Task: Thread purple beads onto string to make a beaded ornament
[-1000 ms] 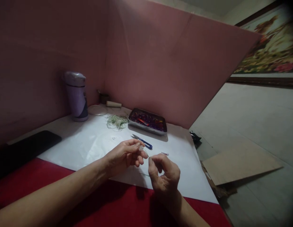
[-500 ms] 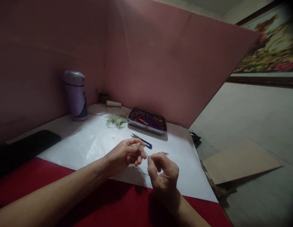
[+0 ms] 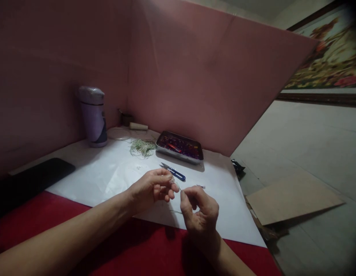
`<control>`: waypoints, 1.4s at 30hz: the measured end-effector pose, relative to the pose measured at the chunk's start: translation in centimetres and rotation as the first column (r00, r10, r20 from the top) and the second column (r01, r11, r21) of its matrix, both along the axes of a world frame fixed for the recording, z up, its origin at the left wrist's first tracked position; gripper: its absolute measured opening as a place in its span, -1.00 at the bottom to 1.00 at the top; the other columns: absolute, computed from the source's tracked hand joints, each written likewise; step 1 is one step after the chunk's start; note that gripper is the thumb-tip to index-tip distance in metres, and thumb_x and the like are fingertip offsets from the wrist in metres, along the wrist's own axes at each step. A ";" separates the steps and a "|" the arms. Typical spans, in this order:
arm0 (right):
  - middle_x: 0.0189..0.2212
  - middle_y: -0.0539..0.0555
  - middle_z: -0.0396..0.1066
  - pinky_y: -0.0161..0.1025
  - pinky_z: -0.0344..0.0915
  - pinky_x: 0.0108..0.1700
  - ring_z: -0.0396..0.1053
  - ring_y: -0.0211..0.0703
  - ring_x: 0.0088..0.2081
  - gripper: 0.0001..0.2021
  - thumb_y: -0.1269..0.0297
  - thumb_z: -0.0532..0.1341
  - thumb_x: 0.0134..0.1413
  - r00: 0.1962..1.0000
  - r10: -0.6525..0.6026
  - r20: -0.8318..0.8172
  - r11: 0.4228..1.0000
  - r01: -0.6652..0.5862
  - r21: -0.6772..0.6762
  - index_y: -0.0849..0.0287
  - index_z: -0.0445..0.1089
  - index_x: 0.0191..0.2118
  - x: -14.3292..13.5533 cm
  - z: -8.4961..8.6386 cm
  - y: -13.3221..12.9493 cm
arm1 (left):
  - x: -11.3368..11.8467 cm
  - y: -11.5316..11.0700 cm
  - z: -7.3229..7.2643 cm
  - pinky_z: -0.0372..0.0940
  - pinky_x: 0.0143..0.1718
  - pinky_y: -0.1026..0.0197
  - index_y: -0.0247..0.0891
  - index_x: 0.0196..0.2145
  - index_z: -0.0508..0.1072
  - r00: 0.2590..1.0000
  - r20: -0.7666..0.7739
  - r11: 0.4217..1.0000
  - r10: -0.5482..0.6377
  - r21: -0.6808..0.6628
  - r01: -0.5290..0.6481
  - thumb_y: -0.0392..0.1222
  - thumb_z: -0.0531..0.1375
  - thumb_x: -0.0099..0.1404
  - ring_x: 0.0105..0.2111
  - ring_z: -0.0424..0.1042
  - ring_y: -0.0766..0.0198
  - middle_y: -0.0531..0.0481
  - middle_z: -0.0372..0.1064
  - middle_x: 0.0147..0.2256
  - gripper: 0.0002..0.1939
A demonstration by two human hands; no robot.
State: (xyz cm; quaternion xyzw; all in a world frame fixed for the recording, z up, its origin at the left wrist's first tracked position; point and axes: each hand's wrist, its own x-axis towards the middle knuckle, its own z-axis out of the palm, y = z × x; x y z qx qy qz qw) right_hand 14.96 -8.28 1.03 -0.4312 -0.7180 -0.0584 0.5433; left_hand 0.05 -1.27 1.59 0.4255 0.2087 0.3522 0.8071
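The left hand [image 3: 155, 189] has its thumb and first fingers pressed together on a small clear beaded piece [image 3: 172, 179], and its other fingers are loosely curled. This piece is above the white sheet [image 3: 223, 209], in the air. From it a pale thread [image 3: 178, 186] goes out, with its long axis pointing between four and five o'clock, to the right hand [image 3: 199, 211], where the thumb and forefinger are pinched on it without a visible gap.

Just beyond the left hand lie the blue snips [image 3: 177, 174], whose blades point to ten o'clock. At one o'clock from this hand stands the metal tray [image 3: 179, 155], and at eleven o'clock the thread tangle [image 3: 141, 148].

The clear piece is partly covered by the left thumb, so its full shape and its own direction I cannot tell. The thread's end is hidden in the right fingers. Both forearms are cut off by the lower border.
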 end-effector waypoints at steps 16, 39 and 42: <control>-0.64 -0.10 0.12 -0.37 0.07 -0.54 0.07 -0.36 -0.61 -0.87 0.53 0.14 0.00 1.000 0.006 0.003 1.000 -0.006 -0.006 0.20 0.27 -0.49 0.1 -0.2 0.1 | 0.0 -0.1 0.2 0.21 -0.51 0.33 -0.34 -0.26 0.35 1.000 -0.021 1.000 0.000 0.004 0.000 -0.20 0.21 0.17 -0.54 0.39 0.34 -0.10 0.43 -0.43 -0.80; -0.63 -0.10 0.09 -0.36 0.06 -0.52 0.06 -0.37 -0.60 -0.87 0.55 0.14 -0.02 1.000 0.025 0.005 1.000 -0.025 -0.007 0.20 0.25 -0.48 0.2 -0.4 0.1 | 0.0 0.1 -0.1 0.14 -0.51 0.34 -0.41 -0.25 0.40 0.998 0.059 1.000 0.008 -0.022 -0.006 -0.31 0.12 0.22 -0.61 0.28 0.42 -0.04 0.33 -0.47 -0.85; -0.63 -0.11 0.09 -0.37 0.05 -0.52 0.06 -0.37 -0.60 -0.87 0.55 0.15 -0.02 1.000 0.021 0.007 1.000 -0.021 -0.005 0.20 0.25 -0.47 0.2 -0.4 0.1 | 0.0 0.1 -0.1 0.13 -0.53 0.34 -0.40 -0.26 0.39 0.998 0.058 1.000 0.011 -0.015 -0.010 -0.31 0.10 0.23 -0.62 0.27 0.41 -0.04 0.33 -0.48 -0.85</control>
